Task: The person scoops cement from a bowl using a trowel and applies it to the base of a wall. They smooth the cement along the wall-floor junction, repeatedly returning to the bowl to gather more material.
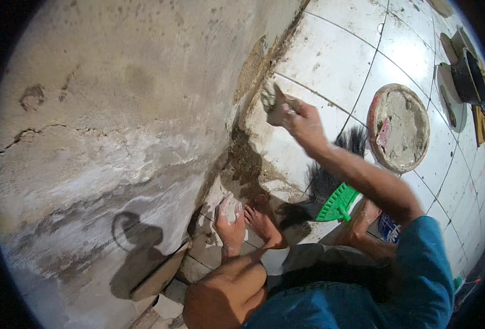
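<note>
Two hands, apart. Right hand (306, 127) clamped on one scraper (278, 113): dull grey-brown, wet grey mortar (268, 95) lumped at its far edge, just beyond fingers. Left hand (231, 227) lower, smeared whitish; cannot tell whether it grips anything. One round basin (371, 118), mortar-filled, right of right hand; one green broom (338, 204) beside right forearm.

An indoor room in the middle of building work; whether it belongs to a home or a shop cannot be told. A rough plaster wall (105, 82), stained and cracked, meets a white tiled floor (322, 49) smeared with dirt, with a crumbling brown strip (246, 156) along the join. A round tray (371, 123) of grey mortar (408, 123) and a black bucket (458, 79) stand on the tiles.
</note>
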A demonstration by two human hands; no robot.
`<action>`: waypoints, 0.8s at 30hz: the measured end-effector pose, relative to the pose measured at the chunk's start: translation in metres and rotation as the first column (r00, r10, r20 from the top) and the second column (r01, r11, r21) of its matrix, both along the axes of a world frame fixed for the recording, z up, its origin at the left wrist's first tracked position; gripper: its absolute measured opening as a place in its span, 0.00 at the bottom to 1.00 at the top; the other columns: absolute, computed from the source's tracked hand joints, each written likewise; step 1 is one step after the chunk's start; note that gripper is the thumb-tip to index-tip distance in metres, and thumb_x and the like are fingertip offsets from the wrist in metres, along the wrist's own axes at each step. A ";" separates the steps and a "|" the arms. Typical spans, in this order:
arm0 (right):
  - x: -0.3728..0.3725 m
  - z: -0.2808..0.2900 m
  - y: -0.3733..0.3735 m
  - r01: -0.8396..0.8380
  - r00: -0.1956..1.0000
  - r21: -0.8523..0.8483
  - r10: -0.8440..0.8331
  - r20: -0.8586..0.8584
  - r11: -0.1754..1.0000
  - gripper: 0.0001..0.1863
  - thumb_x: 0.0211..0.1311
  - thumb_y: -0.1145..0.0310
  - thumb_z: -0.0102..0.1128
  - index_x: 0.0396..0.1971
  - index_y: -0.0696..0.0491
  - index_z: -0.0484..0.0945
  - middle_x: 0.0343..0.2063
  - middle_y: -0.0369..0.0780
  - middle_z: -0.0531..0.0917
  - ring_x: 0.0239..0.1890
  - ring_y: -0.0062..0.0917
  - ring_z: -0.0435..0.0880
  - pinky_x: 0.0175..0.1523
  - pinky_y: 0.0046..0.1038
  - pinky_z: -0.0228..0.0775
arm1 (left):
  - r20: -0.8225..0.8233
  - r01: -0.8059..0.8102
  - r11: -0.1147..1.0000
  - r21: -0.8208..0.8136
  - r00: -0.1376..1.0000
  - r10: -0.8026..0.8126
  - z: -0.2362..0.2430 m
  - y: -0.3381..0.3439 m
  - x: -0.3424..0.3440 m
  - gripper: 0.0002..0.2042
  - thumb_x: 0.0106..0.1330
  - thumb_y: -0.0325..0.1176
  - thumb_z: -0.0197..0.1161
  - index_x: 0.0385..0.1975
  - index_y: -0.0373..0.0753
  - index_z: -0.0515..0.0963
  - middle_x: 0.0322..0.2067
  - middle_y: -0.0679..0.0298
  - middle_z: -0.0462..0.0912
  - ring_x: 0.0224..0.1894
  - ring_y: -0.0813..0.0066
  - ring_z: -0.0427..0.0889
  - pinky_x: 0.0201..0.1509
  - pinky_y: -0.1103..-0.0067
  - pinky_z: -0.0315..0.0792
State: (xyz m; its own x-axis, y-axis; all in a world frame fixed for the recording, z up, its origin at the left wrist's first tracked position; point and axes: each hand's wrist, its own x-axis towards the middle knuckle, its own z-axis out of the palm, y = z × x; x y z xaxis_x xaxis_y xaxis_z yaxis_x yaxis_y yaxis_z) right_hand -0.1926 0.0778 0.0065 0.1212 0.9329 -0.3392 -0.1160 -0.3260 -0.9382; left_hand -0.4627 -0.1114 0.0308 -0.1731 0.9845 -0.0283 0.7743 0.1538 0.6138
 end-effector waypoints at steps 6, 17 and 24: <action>-0.123 -0.036 0.013 0.420 0.861 0.217 -0.463 0.213 0.881 0.20 0.78 0.73 0.52 0.65 0.60 0.75 0.49 0.45 0.88 0.49 0.26 0.86 0.57 0.29 0.77 | 0.159 -0.101 0.994 0.032 0.983 0.094 -0.015 0.022 -0.020 0.16 0.66 0.24 0.68 0.54 0.28 0.81 0.49 0.50 0.87 0.52 0.62 0.86 0.59 0.70 0.76; -0.174 -0.010 -0.050 0.086 0.965 0.281 -0.150 0.217 0.956 0.37 0.57 0.85 0.50 0.71 0.54 0.69 0.60 0.60 0.76 0.61 0.49 0.81 0.64 0.33 0.75 | 0.183 -0.107 0.993 0.043 0.978 0.098 -0.036 0.011 -0.042 0.17 0.67 0.23 0.65 0.54 0.28 0.79 0.49 0.51 0.86 0.51 0.61 0.84 0.59 0.70 0.75; -0.108 -0.040 0.004 0.435 0.883 -0.314 -0.468 -0.036 0.844 0.09 0.65 0.74 0.58 0.36 0.63 0.85 0.20 0.38 0.81 0.22 0.19 0.76 0.26 0.28 0.67 | 0.185 -0.143 0.989 0.026 0.973 0.136 -0.023 0.021 -0.043 0.15 0.68 0.22 0.63 0.53 0.28 0.80 0.47 0.54 0.86 0.48 0.67 0.83 0.57 0.73 0.76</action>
